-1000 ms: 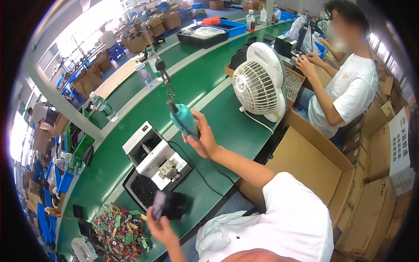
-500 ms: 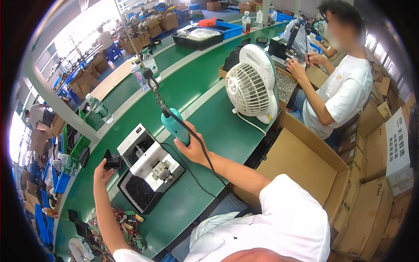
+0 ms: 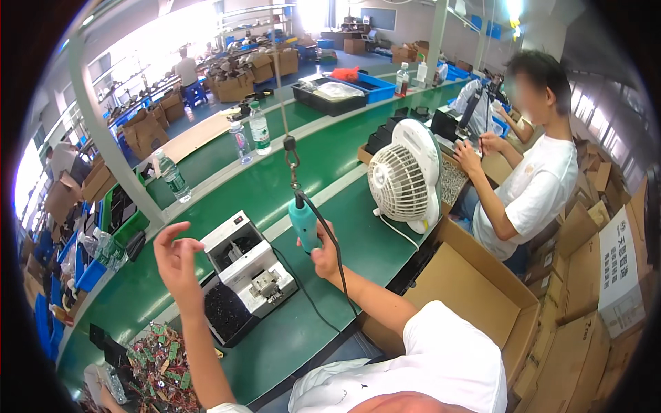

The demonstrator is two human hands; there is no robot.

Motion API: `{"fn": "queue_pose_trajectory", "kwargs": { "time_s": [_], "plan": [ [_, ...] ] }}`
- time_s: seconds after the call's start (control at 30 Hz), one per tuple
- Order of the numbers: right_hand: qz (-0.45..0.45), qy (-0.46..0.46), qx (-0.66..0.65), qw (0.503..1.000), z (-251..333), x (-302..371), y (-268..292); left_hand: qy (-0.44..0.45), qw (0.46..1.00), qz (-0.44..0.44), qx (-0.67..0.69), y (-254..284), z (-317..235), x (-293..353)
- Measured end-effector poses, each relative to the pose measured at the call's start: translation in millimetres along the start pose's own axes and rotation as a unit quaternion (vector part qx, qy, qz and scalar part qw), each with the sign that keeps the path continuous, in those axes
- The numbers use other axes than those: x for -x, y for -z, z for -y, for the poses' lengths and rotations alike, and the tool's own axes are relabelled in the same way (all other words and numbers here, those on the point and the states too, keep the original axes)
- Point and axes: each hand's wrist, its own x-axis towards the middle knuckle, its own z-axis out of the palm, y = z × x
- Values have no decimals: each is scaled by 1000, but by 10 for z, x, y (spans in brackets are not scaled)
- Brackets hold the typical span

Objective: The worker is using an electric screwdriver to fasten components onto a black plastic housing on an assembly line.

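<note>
Left hand (image 3: 179,258): hovering just left of the white machine, fingers curling loosely, grip released.
Right hand (image 3: 323,255): grasping the teal tool around its lower body.
Teal tool (image 3: 303,224): hanging slightly tilted below a metal hook (image 3: 295,164), sitting above the bench, right of the machine.
Black cord (image 3: 325,224): running from the tool's top down past the right hand.
White machine (image 3: 249,265): resting on the green bench (image 3: 365,234), top compartment showing open.
Black tray (image 3: 242,336): sitting against the machine, holding small dark pieces.
Circuit-board heap (image 3: 162,365): lying near the left forearm, red wires tangling through.
White fan (image 3: 406,179): standing right of the tool.
Co-worker (image 3: 530,186): sitting beyond the fan, both hands handling something small.
</note>
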Motion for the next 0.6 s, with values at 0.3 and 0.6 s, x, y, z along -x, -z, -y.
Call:
{"fn": "queue_pose_trajectory", "kwargs": {
  "time_s": [0.3, 0.6],
  "plan": [
    [-136, -63, -117, 982, -127, -133, 30, -221, 954, 61, 192, -279, -535, 381],
    [-152, -122, -96, 976, -47, -178, 4, -157, 941, 89, 285, -235, -425, 590]
  ]
}}
